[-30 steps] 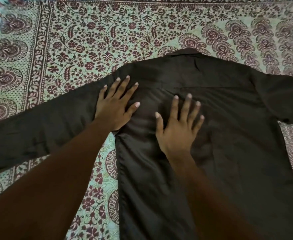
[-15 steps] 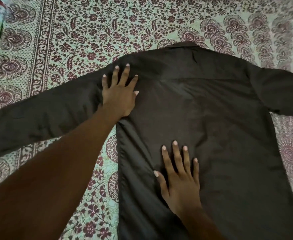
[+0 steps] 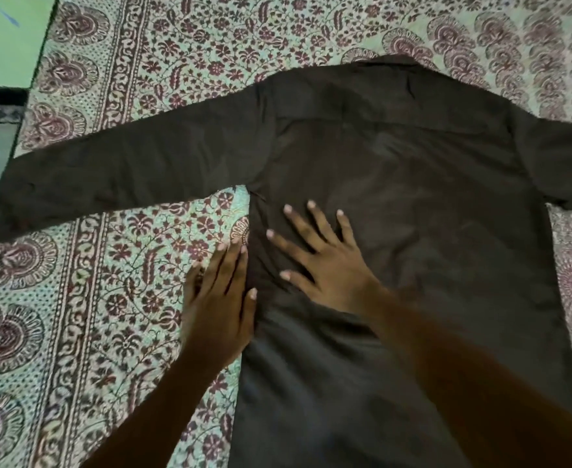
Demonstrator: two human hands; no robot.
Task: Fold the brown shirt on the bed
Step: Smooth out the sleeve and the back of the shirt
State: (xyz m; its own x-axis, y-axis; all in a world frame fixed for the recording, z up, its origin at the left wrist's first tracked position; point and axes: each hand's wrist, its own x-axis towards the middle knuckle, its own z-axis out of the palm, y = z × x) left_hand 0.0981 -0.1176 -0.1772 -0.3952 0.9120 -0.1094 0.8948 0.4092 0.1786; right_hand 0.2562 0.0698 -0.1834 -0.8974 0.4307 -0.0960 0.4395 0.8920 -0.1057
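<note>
While the floral bedsheet (image 3: 125, 79) fills most of my view, a green surface (image 3: 4, 38) shows at the corner beyond the brown shirt (image 3: 429, 197). It lies flat under the right hand (image 3: 331, 265), fingers splayed on it. The left hand (image 3: 218, 309), fingers straight, rests along its side edge. I count one shirt, two spread sleeves (image 3: 125, 177) and two hands.

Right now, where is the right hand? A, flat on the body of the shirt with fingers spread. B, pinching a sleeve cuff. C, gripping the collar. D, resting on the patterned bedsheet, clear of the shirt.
A: the right hand lies flat, fingers spread, on the body of the brown shirt, far from the collar and cuffs, while the left hand lies along the shirt's side edge.
</note>
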